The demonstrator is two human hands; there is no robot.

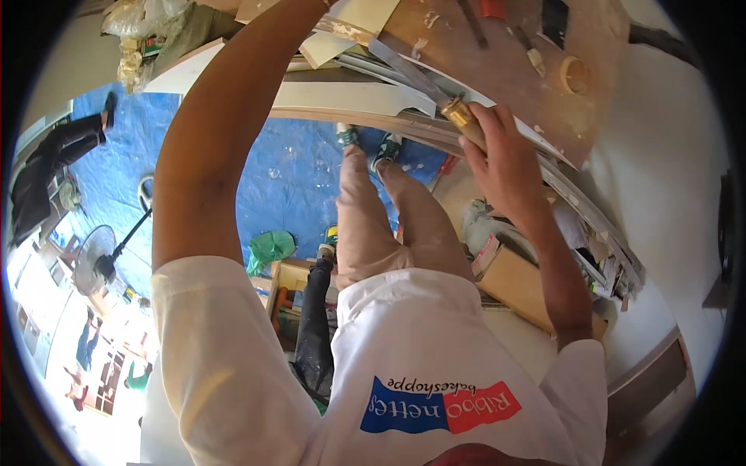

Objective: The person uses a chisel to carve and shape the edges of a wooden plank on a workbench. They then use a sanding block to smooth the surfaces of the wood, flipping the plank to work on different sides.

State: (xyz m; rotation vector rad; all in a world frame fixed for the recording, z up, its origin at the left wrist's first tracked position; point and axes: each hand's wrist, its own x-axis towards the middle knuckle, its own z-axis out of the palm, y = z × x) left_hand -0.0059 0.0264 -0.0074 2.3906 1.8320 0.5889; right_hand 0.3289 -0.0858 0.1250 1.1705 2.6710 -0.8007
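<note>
My right hand is closed around the wooden handle of a chisel, just over the near edge of the workbench. The chisel has a brass-coloured collar and a long flat metal blade that points up and left, away from me. My left arm reaches to the top edge of the picture, where the hand is cut off. Near the blade tip lies a cream-coloured board, with another pale piece below it.
On the bench are a tape roll, a pale-handled tool, a dark flat piece and shavings. Stacked strips line a shelf under its edge. Below are a cardboard box, blue tarp, green bag and fan. Other people stand left.
</note>
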